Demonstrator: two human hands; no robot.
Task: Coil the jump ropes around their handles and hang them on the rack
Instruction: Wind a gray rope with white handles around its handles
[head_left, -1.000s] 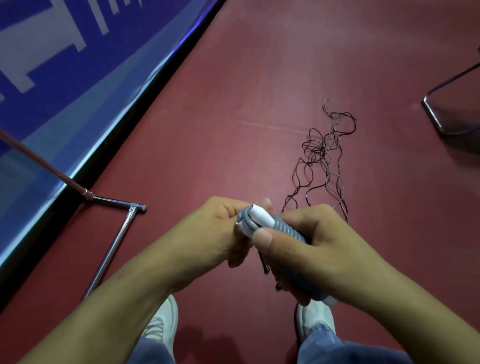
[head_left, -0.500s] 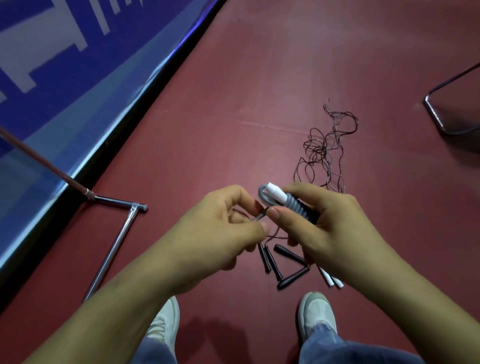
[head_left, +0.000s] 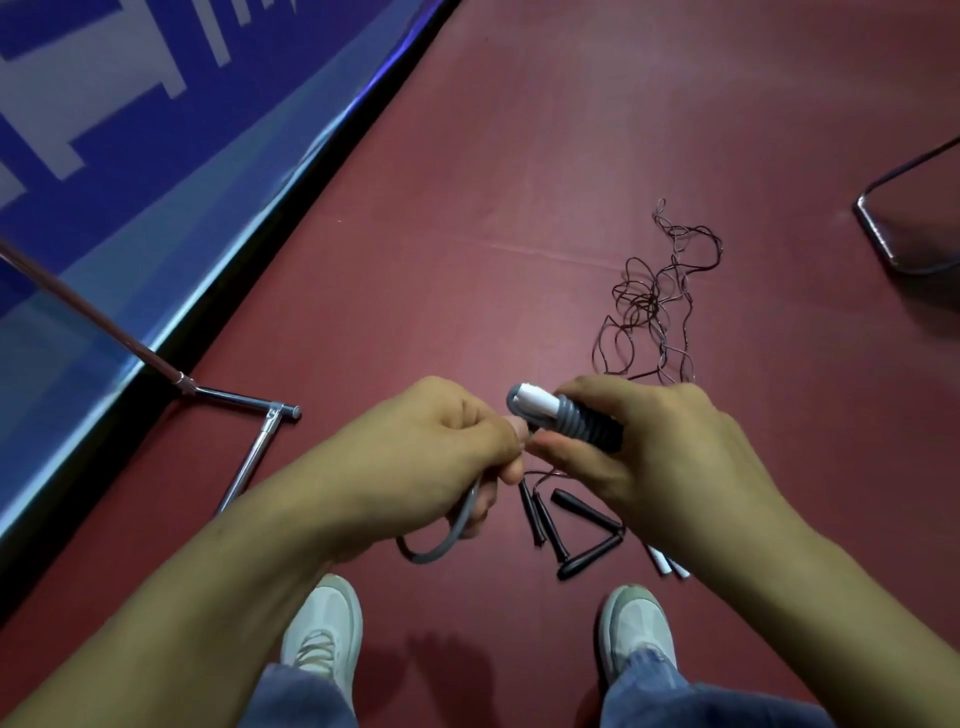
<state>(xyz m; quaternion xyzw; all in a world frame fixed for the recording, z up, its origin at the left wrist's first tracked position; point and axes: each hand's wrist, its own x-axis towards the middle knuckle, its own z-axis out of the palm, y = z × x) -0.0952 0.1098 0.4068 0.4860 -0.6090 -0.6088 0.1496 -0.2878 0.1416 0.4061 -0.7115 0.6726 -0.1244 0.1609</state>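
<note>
now left hand (head_left: 431, 457) grips a newly drawn-out grey rope tail (head_left: 460, 530); right hand (head_left: 670, 452) clasps coiled handles (head_left: 582, 423); wrap nearly done.

I saw a matt grey rope (head_left: 587, 422), rubbery-looking, coiled on a smooth white plastic handle (head_left: 537, 399). The rack (head_left: 250, 462) was shiny bare metal tubing. The red floor (head_left: 519, 156) looked matt, the blue banner (head_left: 130, 130) glossy.

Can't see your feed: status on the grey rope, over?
Right hand grips coil-wrapped handles. Left hand pinches loose tail of grey rope. Black handles lie on floor below.
</note>
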